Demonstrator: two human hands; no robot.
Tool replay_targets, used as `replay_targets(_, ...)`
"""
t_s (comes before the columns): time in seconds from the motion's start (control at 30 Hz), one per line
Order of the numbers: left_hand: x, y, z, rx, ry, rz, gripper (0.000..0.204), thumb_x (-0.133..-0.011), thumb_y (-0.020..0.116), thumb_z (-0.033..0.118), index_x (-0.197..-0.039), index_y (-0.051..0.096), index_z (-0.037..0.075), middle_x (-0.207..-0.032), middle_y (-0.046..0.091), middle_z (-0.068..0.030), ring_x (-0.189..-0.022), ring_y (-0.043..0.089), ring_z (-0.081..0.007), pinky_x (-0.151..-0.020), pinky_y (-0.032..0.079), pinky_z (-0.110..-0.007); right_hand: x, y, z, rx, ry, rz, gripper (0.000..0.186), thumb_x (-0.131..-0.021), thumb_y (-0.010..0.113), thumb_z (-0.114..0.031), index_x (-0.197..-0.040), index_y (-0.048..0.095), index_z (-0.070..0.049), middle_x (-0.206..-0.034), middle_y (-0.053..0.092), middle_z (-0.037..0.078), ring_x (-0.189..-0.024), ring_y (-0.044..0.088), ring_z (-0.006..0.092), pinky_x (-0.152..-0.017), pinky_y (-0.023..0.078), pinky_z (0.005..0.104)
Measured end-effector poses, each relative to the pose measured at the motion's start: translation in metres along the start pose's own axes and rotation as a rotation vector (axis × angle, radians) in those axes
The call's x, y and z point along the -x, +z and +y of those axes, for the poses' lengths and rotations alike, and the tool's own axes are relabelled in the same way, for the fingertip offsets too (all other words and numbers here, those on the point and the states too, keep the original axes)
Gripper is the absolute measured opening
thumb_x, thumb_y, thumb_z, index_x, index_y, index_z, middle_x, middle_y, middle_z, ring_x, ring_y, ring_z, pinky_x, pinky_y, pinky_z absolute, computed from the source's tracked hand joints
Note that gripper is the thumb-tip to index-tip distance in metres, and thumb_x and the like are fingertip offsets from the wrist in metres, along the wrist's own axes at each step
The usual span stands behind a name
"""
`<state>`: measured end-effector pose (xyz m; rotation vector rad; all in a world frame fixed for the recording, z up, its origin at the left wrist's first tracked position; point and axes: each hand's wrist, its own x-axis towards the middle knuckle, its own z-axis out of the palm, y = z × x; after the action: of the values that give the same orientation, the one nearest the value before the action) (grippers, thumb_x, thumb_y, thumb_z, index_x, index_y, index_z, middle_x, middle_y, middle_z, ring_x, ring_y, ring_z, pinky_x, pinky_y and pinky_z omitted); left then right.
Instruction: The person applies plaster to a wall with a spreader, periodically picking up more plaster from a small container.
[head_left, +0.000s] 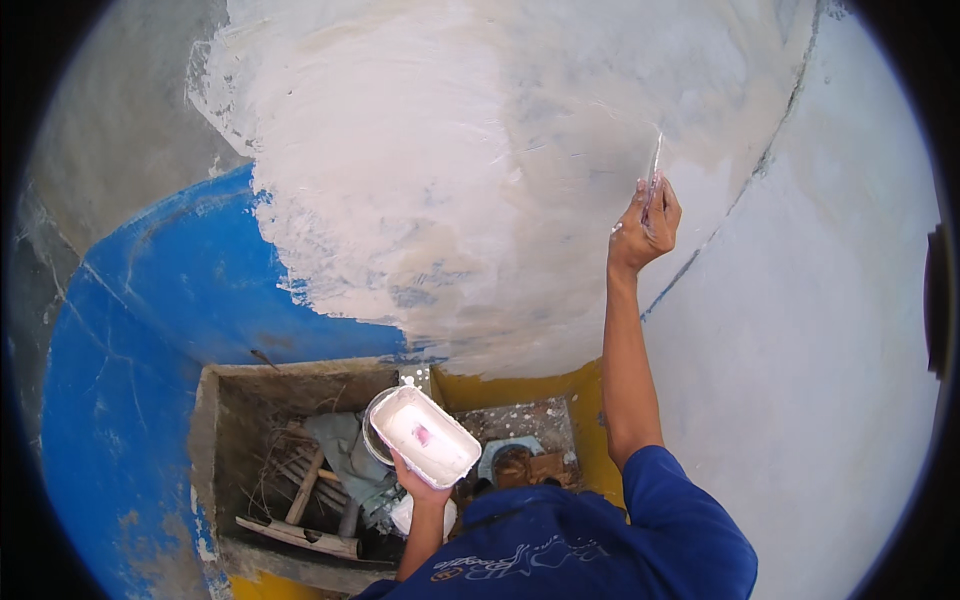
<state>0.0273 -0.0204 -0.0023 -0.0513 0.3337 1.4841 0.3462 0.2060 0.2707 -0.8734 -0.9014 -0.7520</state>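
Note:
My right hand [646,222] grips a thin flat putty knife [654,150], its blade at the wall [380,120], where white filler is smeared over grey and blue surface. White flecks mark the fingers. Lower down, my left hand [418,478] holds a white rectangular tray [442,440] with white paste coating its inside and a small pink patch in the middle. A round container rim [376,432] shows just behind the tray, partly hidden by it.
Below is a concrete basin [208,450] holding wood pieces [305,490], grey cloth [345,450] and debris. A speckled ledge [540,420] adjoins it. Blue wall [130,380] curves left, yellow band [585,390] runs low, pale wall [800,350] stands right of a crack.

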Motion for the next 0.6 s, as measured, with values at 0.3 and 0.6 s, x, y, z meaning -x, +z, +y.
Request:
replay_targets(0.3,-0.006,0.006,-0.005,-0.029,-0.005,-0.042,0.065,-0.101,0.042,0.057,-0.151,0.041,0.015,-0.144,0.052,-0.0098,-0.129,0.054,-0.0360,-0.108,0.044,-0.057,0.088,0.029,-0.105,-0.245,-0.115,-0.392,0.049,-0.069,0.076,0.008,-0.116,0.075,-0.009,-0.111,0.072,0.007,-0.083,0.061,0.0239,-0.070,0.050,0.0340)
replay_targets(0.6,0.003,-0.009,0.009,-0.039,0.032,-0.030,0.067,-0.100,0.043,0.059,-0.152,0.039,0.017,-0.145,0.051,-0.0095,-0.129,0.054,-0.0366,-0.108,0.043,-0.059,0.006,-0.011,-0.021,-0.036,0.012,0.008,0.022,-0.091,0.071,0.005,-0.113,0.072,0.005,-0.107,0.069,0.014,-0.090,0.066,0.0174,-0.073,0.056,0.0272)
